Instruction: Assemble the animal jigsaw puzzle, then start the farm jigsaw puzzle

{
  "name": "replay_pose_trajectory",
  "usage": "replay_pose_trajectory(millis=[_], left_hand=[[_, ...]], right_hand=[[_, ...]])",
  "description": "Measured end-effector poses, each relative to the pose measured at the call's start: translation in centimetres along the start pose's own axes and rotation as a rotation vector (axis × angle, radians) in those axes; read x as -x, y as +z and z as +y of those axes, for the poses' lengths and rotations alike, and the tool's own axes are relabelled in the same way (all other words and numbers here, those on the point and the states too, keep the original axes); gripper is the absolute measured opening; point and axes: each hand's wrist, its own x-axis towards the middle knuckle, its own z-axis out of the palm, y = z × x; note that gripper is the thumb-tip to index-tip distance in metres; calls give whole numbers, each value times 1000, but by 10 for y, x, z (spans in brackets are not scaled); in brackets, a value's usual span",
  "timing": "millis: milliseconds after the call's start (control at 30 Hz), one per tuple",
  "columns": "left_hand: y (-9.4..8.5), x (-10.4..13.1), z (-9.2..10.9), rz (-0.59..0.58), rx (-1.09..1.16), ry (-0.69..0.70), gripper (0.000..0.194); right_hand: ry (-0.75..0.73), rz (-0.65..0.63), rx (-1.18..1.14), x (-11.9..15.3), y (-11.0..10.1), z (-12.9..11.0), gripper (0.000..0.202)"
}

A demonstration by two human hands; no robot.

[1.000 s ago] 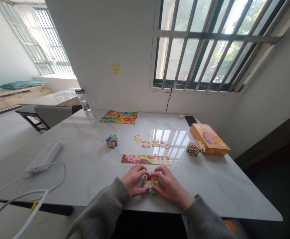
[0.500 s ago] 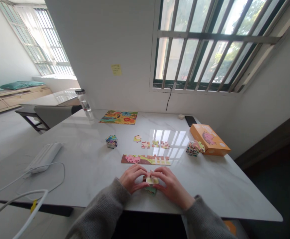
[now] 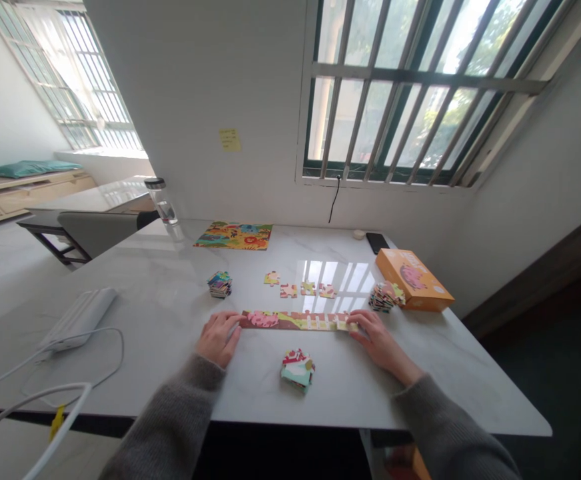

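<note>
A joined puzzle strip (image 3: 295, 321) with a pink pig and a white fence lies across the table in front of me. My left hand (image 3: 219, 337) rests at the strip's left end, fingers closed together against its edge. At the right end, my right hand (image 3: 378, 340) pinches a small puzzle piece (image 3: 352, 327) against the strip. Between my forearms sits a stack of puzzle pieces (image 3: 298, 371), touched by neither hand. Beyond the strip lie several loose pieces (image 3: 308, 289).
Two more piece stacks stand left (image 3: 219, 285) and right (image 3: 384, 297), the latter beside an orange box (image 3: 414, 280). Farther back are a colourful picture sheet (image 3: 234, 236), a phone (image 3: 378, 243) and a bottle (image 3: 161, 201). A white device (image 3: 81, 319) with cables lies left.
Both hands have moved apart and forward from the near stack to the two ends of the strip. A piece is now at the strip's right end under my right fingers.
</note>
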Motion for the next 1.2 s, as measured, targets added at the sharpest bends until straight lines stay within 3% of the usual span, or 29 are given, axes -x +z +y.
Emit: replay_pose_trajectory(millis=[200,667,1200], left_hand=[[-1,1,2,-61,-40,-28,27],[0,2,3,-57,-42,-51,28],[-5,5,5,-64,-8,-16,27]], right_hand=[[-14,-110,30,-12,-5,12,15],[53,-126,112,-4,-8,11,18],[56,-122,229,17,8,-42,36]])
